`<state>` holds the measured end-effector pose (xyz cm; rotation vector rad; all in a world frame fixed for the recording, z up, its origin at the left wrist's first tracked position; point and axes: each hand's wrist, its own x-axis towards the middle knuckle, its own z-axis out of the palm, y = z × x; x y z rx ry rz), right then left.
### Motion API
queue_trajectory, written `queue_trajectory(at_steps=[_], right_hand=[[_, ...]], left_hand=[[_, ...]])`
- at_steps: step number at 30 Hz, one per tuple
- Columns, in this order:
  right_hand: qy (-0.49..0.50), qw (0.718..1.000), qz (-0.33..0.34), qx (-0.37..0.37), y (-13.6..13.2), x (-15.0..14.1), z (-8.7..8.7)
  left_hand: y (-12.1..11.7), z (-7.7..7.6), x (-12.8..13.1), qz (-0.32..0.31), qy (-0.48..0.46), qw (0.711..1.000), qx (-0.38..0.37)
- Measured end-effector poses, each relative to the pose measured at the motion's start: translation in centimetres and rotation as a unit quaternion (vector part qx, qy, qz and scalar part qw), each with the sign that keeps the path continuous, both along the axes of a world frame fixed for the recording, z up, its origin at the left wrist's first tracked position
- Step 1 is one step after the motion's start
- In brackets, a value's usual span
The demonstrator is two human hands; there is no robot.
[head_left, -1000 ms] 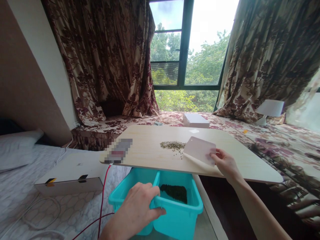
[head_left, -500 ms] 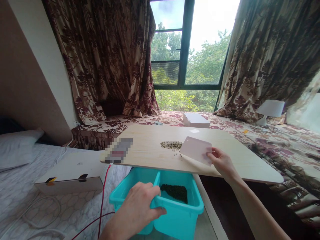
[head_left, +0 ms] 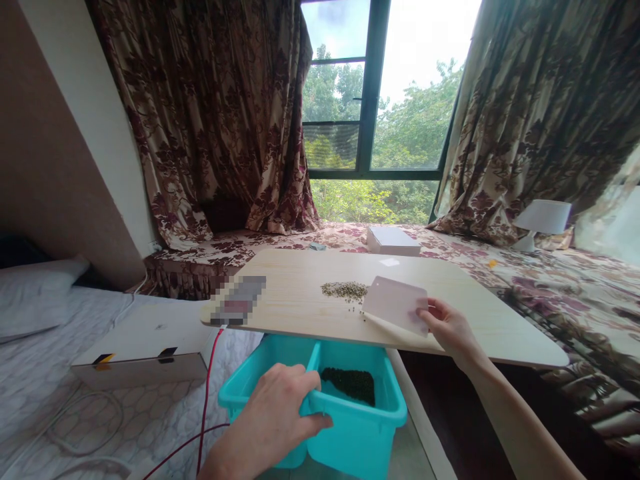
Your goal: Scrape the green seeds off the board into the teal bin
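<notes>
My left hand is closed around the near rim of a turquoise two-compartment bin, at its divider. Dark green beans or grains lie in the bin's right compartment; of the left one I see only part past my hand. In my right hand is a thin, translucent white plastic scraper sheet, pinched at its right edge and tilted over the pale wooden tabletop. Just left of the sheet, a small heap of greenish beans or grains is spread on the tabletop, with a few strays toward the near edge.
A blurred-out, phone-like device with a red cable lies at the tabletop's left end. A white carton rests on the bed at left. Behind the tabletop are a white box and a lamp on the window ledge.
My right hand and the sheet have shifted slightly right and down, away from the heap. The left hand keeps its hold on the bin.
</notes>
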<state>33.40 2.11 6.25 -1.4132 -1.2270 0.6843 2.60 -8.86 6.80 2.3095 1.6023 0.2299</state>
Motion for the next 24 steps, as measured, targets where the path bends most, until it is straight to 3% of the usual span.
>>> queue_trajectory(at_steps=[19, 24], right_hand=[[-0.017, 1.000, -0.002, 0.012, 0.16, -0.49, 0.09], [-0.025, 0.999, 0.024, 0.011, 0.29, -0.81, 0.12]], left_hand=[[0.05, 0.07, 0.00, 0.000, -0.009, 1.000, 0.005], [0.14, 0.03, -0.01, 0.000, -0.002, 1.000, 0.003]])
